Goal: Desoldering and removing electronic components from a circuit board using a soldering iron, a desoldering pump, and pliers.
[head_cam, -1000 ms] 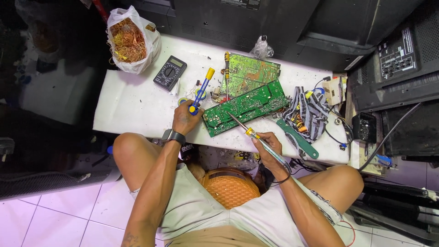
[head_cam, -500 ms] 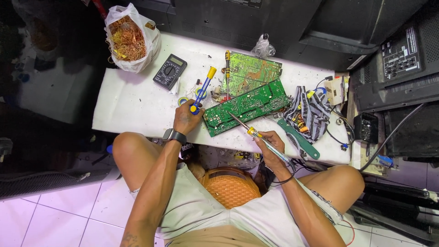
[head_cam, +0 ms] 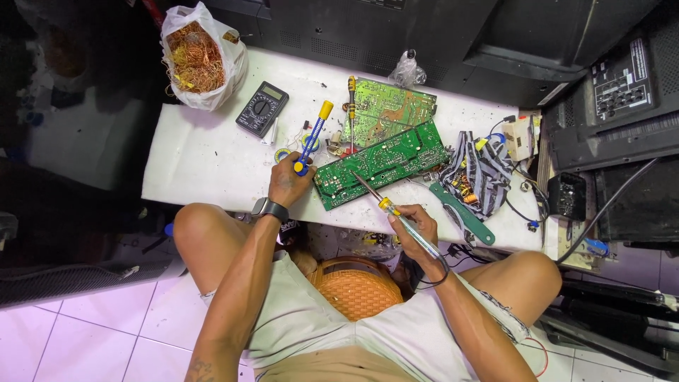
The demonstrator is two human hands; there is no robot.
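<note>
Copper wire (head_cam: 192,60) fills a white plastic bag (head_cam: 230,67); left hand (head_cam: 288,182) grips a desoldering pump (head_cam: 312,138), right hand (head_cam: 417,228) a soldering iron (head_cam: 382,204).

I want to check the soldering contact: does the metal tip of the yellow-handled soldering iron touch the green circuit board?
Touching. The head view shows the soldering iron in the right hand, its tip lying on the green circuit board with no visible gap.

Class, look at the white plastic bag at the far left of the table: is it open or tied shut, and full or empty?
Open and full: the plastic bag gapes at its mouth, showing tangled copper wire heaped inside.
</note>
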